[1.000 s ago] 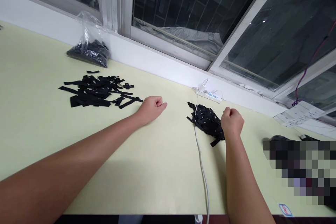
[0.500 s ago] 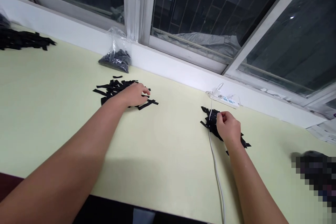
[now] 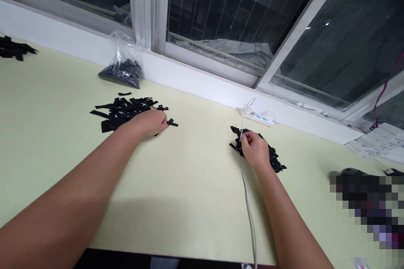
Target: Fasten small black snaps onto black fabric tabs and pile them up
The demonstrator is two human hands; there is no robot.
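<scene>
My left hand (image 3: 155,121) is closed, fingertips pinched at the right edge of a pile of black strips (image 3: 121,111). A short black strip (image 3: 172,122) pokes out beside those fingertips. Over on the right, my right hand (image 3: 256,150) is curled, thumb and forefinger pressed together, above a second pile of black strips (image 3: 275,157). What this pinch holds, if anything, is hidden. A white cable (image 3: 246,189) runs past its fingertips and across the pile; I cannot tell whether they touch it.
A clear plastic bag (image 3: 123,69) with dark pieces stands by the wall. A white power strip (image 3: 257,116) lies behind the right pile. More black strips (image 3: 14,48) lie far left. Stacked white papers or cards (image 3: 381,141) and a blurred-out dark area are at right.
My left hand has gone from loosely spread fingers over the pile to a closed pinch at its right edge. My right hand has shifted slightly left towards the cable. The view has turned right.
</scene>
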